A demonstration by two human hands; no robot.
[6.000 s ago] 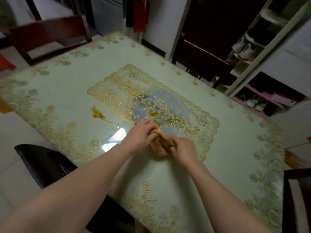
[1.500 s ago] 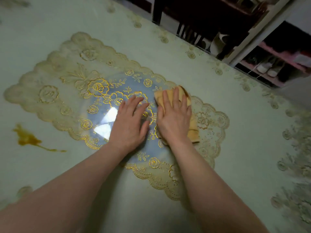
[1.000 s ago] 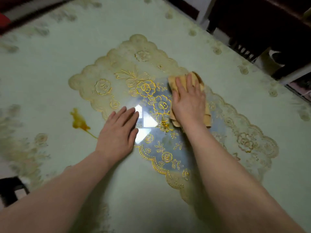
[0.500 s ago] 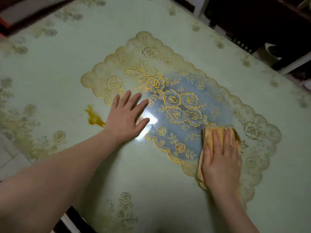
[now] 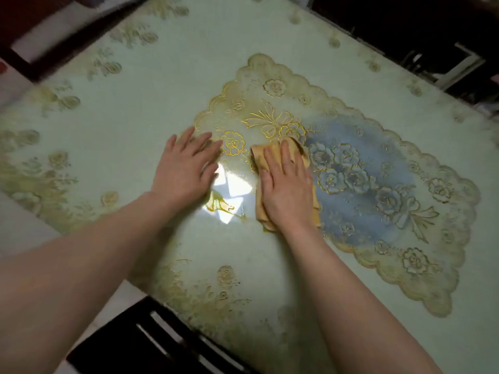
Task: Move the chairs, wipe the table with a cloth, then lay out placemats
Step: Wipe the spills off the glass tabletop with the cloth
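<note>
A pale green table [image 5: 151, 85] with gold flower print fills the view. A scalloped gold and blue rose pattern [image 5: 364, 168] lies at its middle. My right hand [image 5: 287, 188] presses flat on a folded tan cloth [image 5: 260, 157] at the pattern's near left corner. My left hand [image 5: 186, 168] rests flat on the table just left of it, fingers spread, holding nothing. An orange-yellow stain [image 5: 217, 205] shows between the two hands, under a bright glare patch.
A dark slatted chair [image 5: 151, 344] stands below the table's near edge at bottom left. Another dark chair [image 5: 35, 36] is at the top left corner. Dark furniture and white shelving [image 5: 445, 49] stand beyond the far right edge.
My right hand has slid the cloth left from the pattern's near right part to its near left corner, beside the stain. My left hand stays flat near the stain.
</note>
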